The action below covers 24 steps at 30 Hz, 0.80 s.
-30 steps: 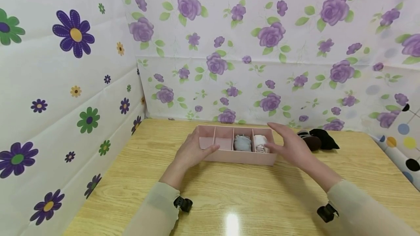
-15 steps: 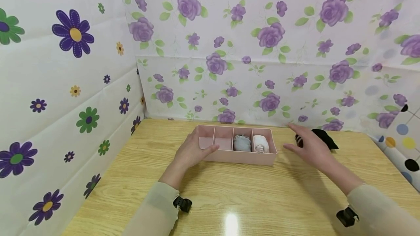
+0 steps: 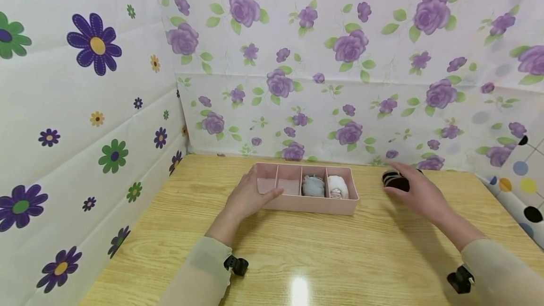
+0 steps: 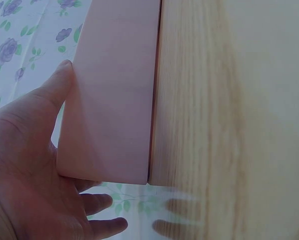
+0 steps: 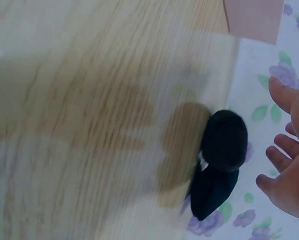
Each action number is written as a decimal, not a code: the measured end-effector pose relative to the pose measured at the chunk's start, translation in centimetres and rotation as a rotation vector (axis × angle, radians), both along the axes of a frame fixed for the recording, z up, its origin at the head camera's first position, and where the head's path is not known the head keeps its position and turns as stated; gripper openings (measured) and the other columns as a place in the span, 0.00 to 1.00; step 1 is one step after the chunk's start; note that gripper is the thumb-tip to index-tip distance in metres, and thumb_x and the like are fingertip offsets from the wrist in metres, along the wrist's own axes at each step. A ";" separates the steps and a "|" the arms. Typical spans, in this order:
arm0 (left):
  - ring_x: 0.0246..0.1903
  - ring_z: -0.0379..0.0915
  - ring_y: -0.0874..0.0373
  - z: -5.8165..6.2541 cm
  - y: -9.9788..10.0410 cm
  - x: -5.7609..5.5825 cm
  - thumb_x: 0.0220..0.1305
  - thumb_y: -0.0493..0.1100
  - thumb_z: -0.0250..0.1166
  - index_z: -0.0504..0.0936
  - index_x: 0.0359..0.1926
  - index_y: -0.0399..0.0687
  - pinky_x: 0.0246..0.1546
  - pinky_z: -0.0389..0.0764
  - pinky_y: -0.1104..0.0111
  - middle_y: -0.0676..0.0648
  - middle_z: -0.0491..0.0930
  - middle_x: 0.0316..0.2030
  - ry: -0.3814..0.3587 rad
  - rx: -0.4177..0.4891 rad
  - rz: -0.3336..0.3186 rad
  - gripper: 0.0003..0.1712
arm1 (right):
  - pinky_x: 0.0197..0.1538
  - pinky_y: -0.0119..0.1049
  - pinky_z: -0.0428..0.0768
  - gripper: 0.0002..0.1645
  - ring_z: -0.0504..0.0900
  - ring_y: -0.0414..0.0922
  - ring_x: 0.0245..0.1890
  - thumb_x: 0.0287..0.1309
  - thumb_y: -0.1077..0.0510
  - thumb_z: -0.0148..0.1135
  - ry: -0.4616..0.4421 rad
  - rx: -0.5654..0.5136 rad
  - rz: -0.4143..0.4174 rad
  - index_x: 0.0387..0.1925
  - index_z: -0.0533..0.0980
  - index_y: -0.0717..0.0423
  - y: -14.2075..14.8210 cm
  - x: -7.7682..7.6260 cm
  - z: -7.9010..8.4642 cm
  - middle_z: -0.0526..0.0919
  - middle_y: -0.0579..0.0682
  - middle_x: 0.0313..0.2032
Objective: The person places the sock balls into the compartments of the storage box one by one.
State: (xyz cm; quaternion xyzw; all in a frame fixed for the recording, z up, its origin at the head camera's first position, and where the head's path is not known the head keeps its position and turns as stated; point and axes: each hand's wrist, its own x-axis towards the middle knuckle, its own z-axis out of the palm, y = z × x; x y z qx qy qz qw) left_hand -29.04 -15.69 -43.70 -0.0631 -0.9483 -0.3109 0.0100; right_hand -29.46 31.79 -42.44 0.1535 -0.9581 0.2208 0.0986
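A long pink divided box [image 3: 314, 205] lies across the table near the back. In its two right compartments sit a grey bundled sock [image 3: 314, 186] and a white rolled sock [image 3: 338, 187]. My left hand [image 3: 248, 196] holds the left end of the box, thumb over the front rim and fingers around the short side. To the right, my right hand [image 3: 422, 197] reaches over a dark striped rolled sock [image 3: 394, 181], thumb and fingers spread apart. In the right wrist view a black pointed cloth piece [image 5: 213, 192] lies against this roll; my hand mostly hides it from the head camera.
The wooden table [image 3: 289, 254] ends at a purple-flowered sheet [image 3: 272, 84] along the back. Another flowered sheet [image 3: 97, 164] borders the left side. Two compartments at the box's left hold nothing.
My right hand has moved right, away from the box's right end, to over the dark rolled sock. The left hand and the box stay in place.
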 end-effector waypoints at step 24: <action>0.85 0.47 0.35 -0.1 0.0 0.0 0.69 0.77 0.68 0.43 0.89 0.37 0.80 0.59 0.38 0.33 0.50 0.87 0.006 0.018 0.004 0.72 | 0.67 0.82 0.66 0.55 0.61 0.81 0.74 0.75 0.44 0.72 -0.170 0.075 -0.051 0.86 0.54 0.66 2.4 -2.2 -2.1 0.59 0.78 0.79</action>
